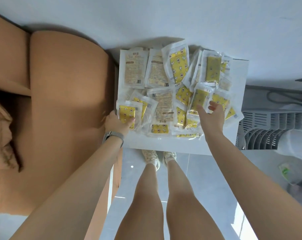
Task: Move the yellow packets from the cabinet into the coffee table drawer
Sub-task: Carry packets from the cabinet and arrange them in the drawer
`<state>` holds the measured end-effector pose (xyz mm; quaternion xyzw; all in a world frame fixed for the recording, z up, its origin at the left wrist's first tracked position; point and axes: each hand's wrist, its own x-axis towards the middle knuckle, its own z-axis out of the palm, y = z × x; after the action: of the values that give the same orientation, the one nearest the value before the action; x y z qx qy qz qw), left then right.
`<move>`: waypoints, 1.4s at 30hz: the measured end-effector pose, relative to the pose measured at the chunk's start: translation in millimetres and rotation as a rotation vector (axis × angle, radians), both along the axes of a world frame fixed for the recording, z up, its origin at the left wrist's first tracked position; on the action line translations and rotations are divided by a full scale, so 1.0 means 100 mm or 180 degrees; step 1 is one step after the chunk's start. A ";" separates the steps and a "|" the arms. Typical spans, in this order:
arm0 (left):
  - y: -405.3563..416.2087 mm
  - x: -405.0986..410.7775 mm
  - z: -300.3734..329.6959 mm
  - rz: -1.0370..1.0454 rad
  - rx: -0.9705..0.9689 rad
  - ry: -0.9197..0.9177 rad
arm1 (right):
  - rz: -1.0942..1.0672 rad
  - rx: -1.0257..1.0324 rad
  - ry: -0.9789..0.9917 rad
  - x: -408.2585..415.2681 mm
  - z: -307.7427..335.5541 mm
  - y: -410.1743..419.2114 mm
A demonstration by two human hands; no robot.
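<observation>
Right now the left hand [116, 123] grips a yellow packet [126, 113] at the near left edge of the white cabinet top [181, 144], thumb over its front. Meanwhile the right hand [213, 116] hovers with fingers spread and loose over the pile of yellow packets [178, 87], grasping nothing. Beside the cabinet stands a tan sofa [60, 101], and a grey fan [274, 129] lies on the other side.
</observation>
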<state>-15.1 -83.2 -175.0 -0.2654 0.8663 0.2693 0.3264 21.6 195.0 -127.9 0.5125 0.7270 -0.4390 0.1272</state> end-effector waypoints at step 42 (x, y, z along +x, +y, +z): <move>0.38 -0.06 0.85 0.1824 0.2357 0.0310 | 0.0251 -0.0056 -0.0476 -0.37 -0.25 0.23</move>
<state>-21.2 -45.5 -90.3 -0.3466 0.6181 0.6516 0.2706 -15.4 218.2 -153.3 0.5137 0.7311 -0.4006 0.2028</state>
